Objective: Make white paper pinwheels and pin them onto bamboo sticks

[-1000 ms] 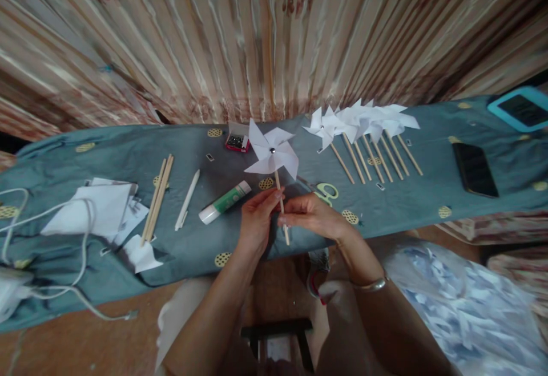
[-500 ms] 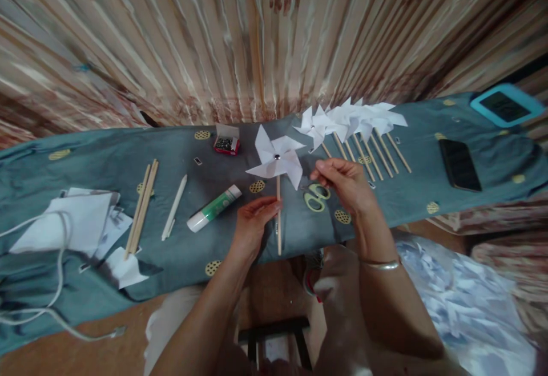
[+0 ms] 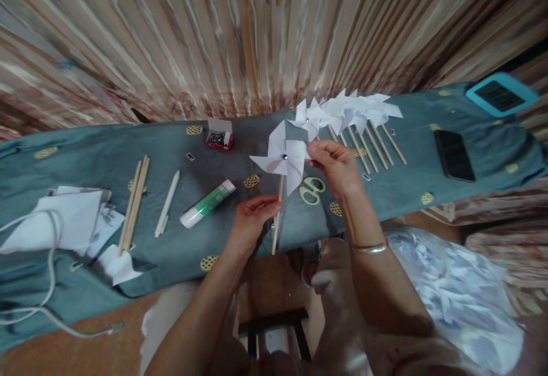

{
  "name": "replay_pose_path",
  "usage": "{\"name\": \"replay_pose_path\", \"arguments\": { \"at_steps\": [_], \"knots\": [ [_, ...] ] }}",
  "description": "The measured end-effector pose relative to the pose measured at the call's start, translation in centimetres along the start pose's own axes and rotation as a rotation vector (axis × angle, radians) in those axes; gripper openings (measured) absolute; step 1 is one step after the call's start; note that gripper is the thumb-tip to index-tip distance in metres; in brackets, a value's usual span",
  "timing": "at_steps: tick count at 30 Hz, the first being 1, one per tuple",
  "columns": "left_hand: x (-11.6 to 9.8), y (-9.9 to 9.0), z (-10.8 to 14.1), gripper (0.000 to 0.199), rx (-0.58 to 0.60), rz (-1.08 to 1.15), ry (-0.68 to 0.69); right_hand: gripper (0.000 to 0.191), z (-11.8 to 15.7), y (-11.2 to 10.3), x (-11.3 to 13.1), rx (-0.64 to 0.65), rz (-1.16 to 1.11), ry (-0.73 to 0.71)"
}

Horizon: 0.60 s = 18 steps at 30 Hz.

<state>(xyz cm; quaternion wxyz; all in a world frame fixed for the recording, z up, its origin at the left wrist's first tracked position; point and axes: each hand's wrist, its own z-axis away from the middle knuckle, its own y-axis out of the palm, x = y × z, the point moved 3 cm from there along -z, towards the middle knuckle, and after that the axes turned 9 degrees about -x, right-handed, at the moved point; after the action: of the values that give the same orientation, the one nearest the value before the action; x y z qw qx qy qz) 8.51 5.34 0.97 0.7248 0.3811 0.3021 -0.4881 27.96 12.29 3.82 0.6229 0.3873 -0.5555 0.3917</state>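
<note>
A white paper pinwheel [image 3: 278,162] with a metal pin at its centre is held upright over the table, and its wooden stick points down toward me. My left hand [image 3: 253,222] pinches that stick below the blades. At the tip of the right-hand blade, the fingers of my right hand [image 3: 334,165] are closed on the paper. Green-handled scissors [image 3: 311,190] lie just under my right hand. Behind it, several finished pinwheels [image 3: 351,110] lie in an overlapping row, sticks toward me.
Left of my hands lie a glue stick [image 3: 208,203], a white pen [image 3: 167,203], wooden sticks [image 3: 133,205], paper sheets [image 3: 64,219] and a white cable [image 3: 52,279]. A small box of pins [image 3: 220,135] sits behind. Rightward are a phone [image 3: 454,155] and a blue-framed clock [image 3: 500,95].
My right hand has moved left and closed on a blade of the pinwheel. The blades have turned, and the stick leans slightly more. The camera view has shifted a little.
</note>
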Motion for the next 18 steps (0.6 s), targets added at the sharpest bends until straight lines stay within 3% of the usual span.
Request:
{"name": "replay_pose_path", "arguments": {
  "at_steps": [9, 18],
  "knots": [
    [0.0, -0.1, 0.1, 0.039, -0.025, 0.023, 0.002, 0.037, 0.7, 0.1, 0.1, -0.014, -0.015, 0.065],
    [-0.1, -0.2, -0.2, 0.039, -0.053, 0.013, 0.072, 0.03, 1.3, 0.1, 0.1, 0.07, 0.041, 0.05]
  ]
}}
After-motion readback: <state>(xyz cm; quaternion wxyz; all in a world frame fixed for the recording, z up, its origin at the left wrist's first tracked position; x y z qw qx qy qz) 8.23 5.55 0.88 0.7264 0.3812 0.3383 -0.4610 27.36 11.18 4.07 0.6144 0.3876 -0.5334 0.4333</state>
